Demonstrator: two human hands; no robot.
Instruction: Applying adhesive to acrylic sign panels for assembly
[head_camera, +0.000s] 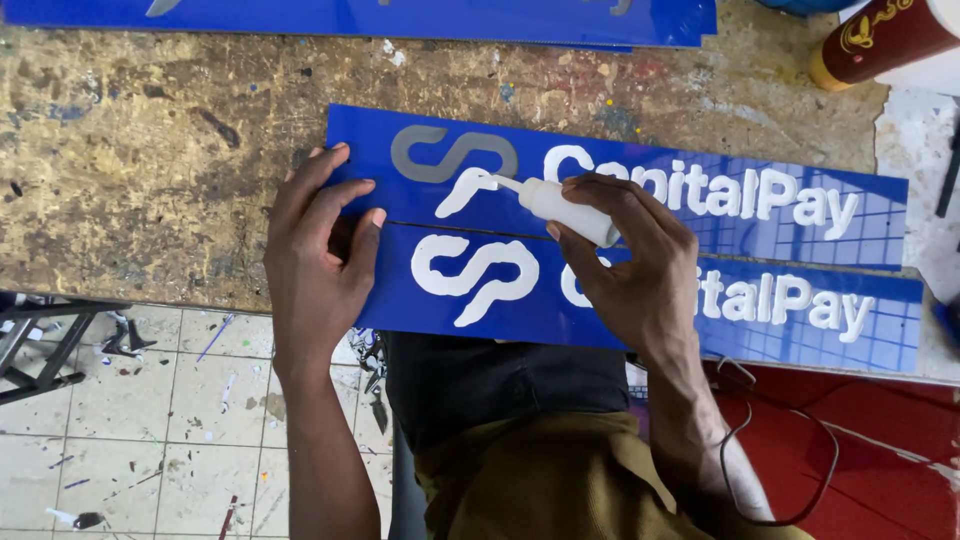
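On the scarred workbench (150, 150), the right hand (630, 270) is closed around a small white squeeze bottle (565, 207), its nozzle touching the grey S-shaped emblem (440, 155) on the upper blue sign strip (620, 160). The left hand (320, 250) lies flat, fingers open, pinning both strips' ends. Best done, I'd say, with gentle, even squeezing along the outline.

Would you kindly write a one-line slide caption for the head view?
Right hand tips a white squeeze bottle onto a blue sign strip; left hand steadies its end.
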